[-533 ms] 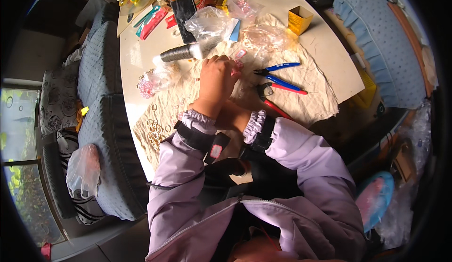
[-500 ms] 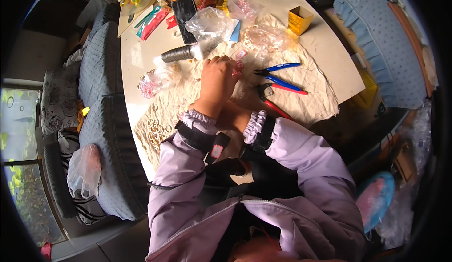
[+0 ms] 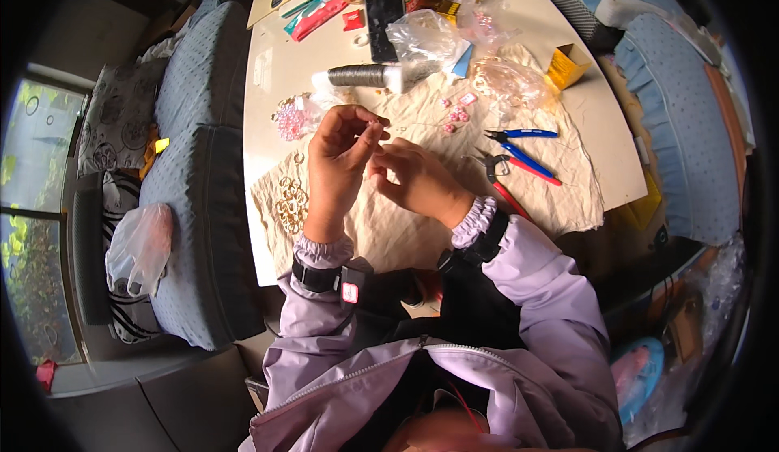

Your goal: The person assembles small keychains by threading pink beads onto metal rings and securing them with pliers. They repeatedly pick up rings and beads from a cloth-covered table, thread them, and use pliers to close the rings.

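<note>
My left hand [image 3: 339, 156] is raised over the cloth, thumb and forefinger pinched together on something tiny that I cannot make out. Close beside it, my right hand [image 3: 422, 180] has its thumb and forefinger drawn together near the left thumb; whatever lies between them is hidden. A few pink beads [image 3: 458, 114] lie on the beige cloth [image 3: 560, 196] beyond my right hand. Gold-coloured rings [image 3: 292, 206] are heaped to the left of my left wrist. To the right rest blue-handled cutters [image 3: 519, 134] and red-handled pliers [image 3: 501, 184].
A spool of dark wire [image 3: 357, 76] and a bag of pink beads [image 3: 294, 118] lie beyond my left hand. Farther back are a black phone [image 3: 384, 22], clear plastic bags [image 3: 426, 36] and a gold box [image 3: 566, 66]. A padded blue sofa [image 3: 199, 233] flanks the table's left.
My hands have uncrossed: the left has drawn back from the pink beads, and the right now shows beside it. The beads lie uncovered on the cloth. The whole view has shifted.
</note>
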`<state>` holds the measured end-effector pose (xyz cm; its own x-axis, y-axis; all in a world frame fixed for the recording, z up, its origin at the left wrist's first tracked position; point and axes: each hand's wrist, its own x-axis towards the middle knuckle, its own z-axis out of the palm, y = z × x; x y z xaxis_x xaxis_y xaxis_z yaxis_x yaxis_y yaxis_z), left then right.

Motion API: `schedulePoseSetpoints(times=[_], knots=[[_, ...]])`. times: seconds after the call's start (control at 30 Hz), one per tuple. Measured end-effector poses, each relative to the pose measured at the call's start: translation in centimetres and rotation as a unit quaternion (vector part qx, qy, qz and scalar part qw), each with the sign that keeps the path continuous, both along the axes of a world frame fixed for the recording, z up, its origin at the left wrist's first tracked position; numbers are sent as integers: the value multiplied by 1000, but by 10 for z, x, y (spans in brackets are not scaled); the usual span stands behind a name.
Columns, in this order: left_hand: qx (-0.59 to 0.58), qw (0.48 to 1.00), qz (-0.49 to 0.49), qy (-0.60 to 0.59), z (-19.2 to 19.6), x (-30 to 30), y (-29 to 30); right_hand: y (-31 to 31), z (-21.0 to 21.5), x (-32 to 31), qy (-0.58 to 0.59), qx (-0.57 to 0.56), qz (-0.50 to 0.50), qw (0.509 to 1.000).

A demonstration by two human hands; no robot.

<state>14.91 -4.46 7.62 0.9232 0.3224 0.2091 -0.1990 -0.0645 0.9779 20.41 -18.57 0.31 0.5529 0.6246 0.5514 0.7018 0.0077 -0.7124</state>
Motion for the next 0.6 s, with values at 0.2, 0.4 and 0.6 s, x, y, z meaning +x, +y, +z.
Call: schedulePoseSetpoints(times=[0.2, 0.4, 0.6], knots=[[-125, 987, 38, 90, -38, -64, 26, -3, 25, 4, -8, 45, -60, 997], [-179, 981, 38, 68, -65, -67, 24, -3, 26, 6, -52, 26, -49, 997], [-175, 981, 40, 69, -69, -67, 22, -1, 25, 6, -88, -1, -56, 995]])
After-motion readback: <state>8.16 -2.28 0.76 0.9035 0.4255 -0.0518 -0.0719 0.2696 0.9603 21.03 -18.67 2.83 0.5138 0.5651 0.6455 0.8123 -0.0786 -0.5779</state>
